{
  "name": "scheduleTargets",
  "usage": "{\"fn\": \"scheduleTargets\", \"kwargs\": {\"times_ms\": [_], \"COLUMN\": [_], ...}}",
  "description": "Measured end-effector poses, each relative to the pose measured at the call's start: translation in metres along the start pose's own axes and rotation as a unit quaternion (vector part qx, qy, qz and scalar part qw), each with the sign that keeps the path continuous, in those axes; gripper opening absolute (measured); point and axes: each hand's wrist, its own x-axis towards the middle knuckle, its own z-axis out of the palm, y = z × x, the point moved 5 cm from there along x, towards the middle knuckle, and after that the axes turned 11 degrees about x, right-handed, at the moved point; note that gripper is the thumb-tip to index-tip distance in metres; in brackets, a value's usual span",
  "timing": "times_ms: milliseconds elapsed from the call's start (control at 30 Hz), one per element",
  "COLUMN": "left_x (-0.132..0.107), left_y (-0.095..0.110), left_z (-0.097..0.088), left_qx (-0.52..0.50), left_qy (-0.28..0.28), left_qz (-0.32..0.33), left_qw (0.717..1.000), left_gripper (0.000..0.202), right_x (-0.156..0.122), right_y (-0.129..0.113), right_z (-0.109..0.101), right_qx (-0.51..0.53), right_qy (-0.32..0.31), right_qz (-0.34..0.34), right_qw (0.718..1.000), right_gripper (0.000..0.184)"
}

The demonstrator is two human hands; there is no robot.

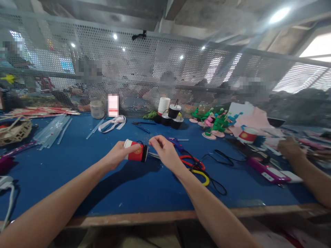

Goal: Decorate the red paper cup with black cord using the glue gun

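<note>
My left hand [117, 154] is wrapped round a small red paper cup [136, 152] lying on its side above the blue table [103, 182], its black rim facing right. My right hand [163, 148] is beside the cup's mouth with fingers pinched together, apparently on a thin black cord at the rim; what it pinches is too small to make out. Red-handled scissors [192, 162] and a yellow-handled tool [203, 176] lie just right of my right hand among black cord [219, 187].
Black-painted cups [173, 115] and a white cup stack stand at the back centre. Green and pink paper figures [216, 125] sit right of them. Another person's hand [291, 148] rests at the right. Clear glue sticks [53, 129] lie left. A perforated screen backs the table.
</note>
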Motion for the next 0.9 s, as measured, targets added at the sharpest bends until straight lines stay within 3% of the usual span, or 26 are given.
{"fn": "scheduleTargets", "kwargs": {"times_ms": [67,233,400,500,567,633,767,833,900], "left_x": [0.000,0.000,-0.001,-0.001,0.000,0.001,0.000,-0.002,-0.005], "left_y": [-0.001,-0.004,-0.003,-0.004,-0.005,-0.007,-0.008,-0.008,-0.007], "left_z": [0.001,0.005,0.010,0.009,0.006,0.003,0.004,0.006,0.008], "left_qx": [0.033,0.090,0.115,0.123,0.135,0.151,0.155,0.146,0.138], "left_qy": [0.001,0.006,0.014,0.029,0.033,0.021,-0.048,-0.079,-0.100], "left_qz": [0.009,0.026,0.010,-0.002,-0.005,-0.004,-0.004,-0.012,-0.022], "left_qw": [0.999,0.996,0.993,0.992,0.990,0.988,0.987,0.986,0.985], "left_gripper": [0.033,0.035,0.033,0.035,0.038,0.038,0.031,0.027,0.026], "right_x": [0.000,-0.009,-0.016,-0.004,0.010,0.024,0.039,0.042,0.045], "right_y": [0.000,-0.007,-0.015,-0.008,0.000,0.007,0.024,0.031,0.035], "right_z": [0.001,0.019,0.029,0.023,0.014,0.008,0.019,0.030,0.038], "right_qx": [-0.009,0.018,0.100,0.101,0.028,-0.113,-0.318,-0.332,-0.306], "right_qy": [-0.008,-0.108,-0.130,-0.100,-0.060,-0.056,-0.179,-0.230,-0.249], "right_qz": [-0.002,-0.010,-0.027,-0.008,0.017,0.036,0.057,0.059,0.059], "right_qw": [1.000,0.994,0.986,0.990,0.998,0.991,0.929,0.913,0.917], "right_gripper": [0.031,0.046,0.045,0.039,0.032,0.024,0.035,0.043,0.042]}}
